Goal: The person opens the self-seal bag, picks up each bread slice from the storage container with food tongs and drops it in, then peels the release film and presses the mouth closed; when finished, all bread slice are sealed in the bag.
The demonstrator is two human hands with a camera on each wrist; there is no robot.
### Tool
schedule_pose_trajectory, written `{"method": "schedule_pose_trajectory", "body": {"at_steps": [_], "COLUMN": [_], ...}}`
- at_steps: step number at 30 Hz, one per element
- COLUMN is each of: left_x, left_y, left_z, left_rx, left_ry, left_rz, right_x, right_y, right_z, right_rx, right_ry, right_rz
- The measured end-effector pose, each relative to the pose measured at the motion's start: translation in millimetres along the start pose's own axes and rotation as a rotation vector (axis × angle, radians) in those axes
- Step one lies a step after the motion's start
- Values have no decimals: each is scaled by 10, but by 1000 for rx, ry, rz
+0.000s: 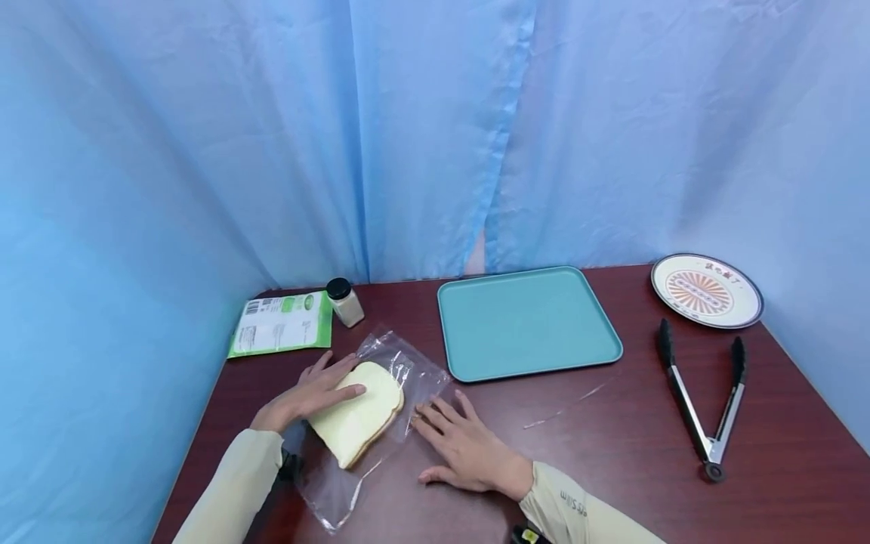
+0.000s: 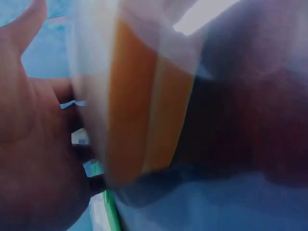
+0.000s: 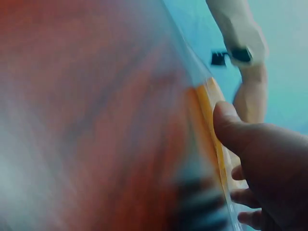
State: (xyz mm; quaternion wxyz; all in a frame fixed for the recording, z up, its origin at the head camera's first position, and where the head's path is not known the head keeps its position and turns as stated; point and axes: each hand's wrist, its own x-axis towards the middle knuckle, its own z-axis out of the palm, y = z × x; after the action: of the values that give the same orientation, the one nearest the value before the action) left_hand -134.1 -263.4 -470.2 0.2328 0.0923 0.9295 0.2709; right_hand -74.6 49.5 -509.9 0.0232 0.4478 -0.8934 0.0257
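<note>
Two stacked slices of white bread (image 1: pixel 359 419) lie with a clear plastic bag (image 1: pixel 401 363) around or under them, left of the table's middle. Their brown crusts (image 2: pixel 130 106) look blurred through the film in the left wrist view. My left hand (image 1: pixel 314 391) rests at the bread's far left side, thumb across the top face and the other fingers outstretched past its edge. To the right of the bread, my right hand (image 1: pixel 465 446) lies palm down with spread fingers, its fingertips touching the bag's right edge. Neither hand curls round anything.
A teal tray (image 1: pixel 526 325) lies behind the right hand. At the back left are a white-green packet (image 1: pixel 279 325) and a black-capped jar (image 1: pixel 345 302). Black-tipped tongs (image 1: pixel 703 423) lie spread at the right, below a patterned plate (image 1: pixel 741 298). Blue curtains (image 1: pixel 435 151) border the table.
</note>
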Motion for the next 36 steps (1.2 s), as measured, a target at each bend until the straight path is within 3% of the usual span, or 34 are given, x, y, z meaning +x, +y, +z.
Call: {"method": "schedule_pose_trajectory", "body": {"at_steps": [8, 15, 20, 23, 27, 29, 31, 34, 36], "left_x": [-326, -579, -690, -736, -797, -783, -734, -637, -583], "left_y": [-58, 31, 106, 129, 98, 44, -36, -182, -270], "left_z": [152, 396, 517, 496, 360, 268, 178, 82, 50], "left_rx": [-32, 5, -1, -16, -46, -95, -213, -496, -691], "left_ry": [67, 146, 215, 230, 263, 317, 372, 416, 410], "left_rz": [-56, -154, -172, -175, -185, -206, -236, -282, -303], "right_x": [126, 214, 235, 244, 287, 330, 393, 513, 603], "right_y": [213, 292, 321, 336, 325, 304, 270, 227, 212], "right_z": [-23, -31, -35, -51, -79, -99, -128, -142, -125], "right_rx": [131, 210, 220, 195, 206, 307, 494, 867, 1095], "right_ry": [-15, -27, -24, 16, 153, 224, 267, 262, 228], "right_rz": [22, 60, 76, 76, 98, 163, 270, 480, 614]}}
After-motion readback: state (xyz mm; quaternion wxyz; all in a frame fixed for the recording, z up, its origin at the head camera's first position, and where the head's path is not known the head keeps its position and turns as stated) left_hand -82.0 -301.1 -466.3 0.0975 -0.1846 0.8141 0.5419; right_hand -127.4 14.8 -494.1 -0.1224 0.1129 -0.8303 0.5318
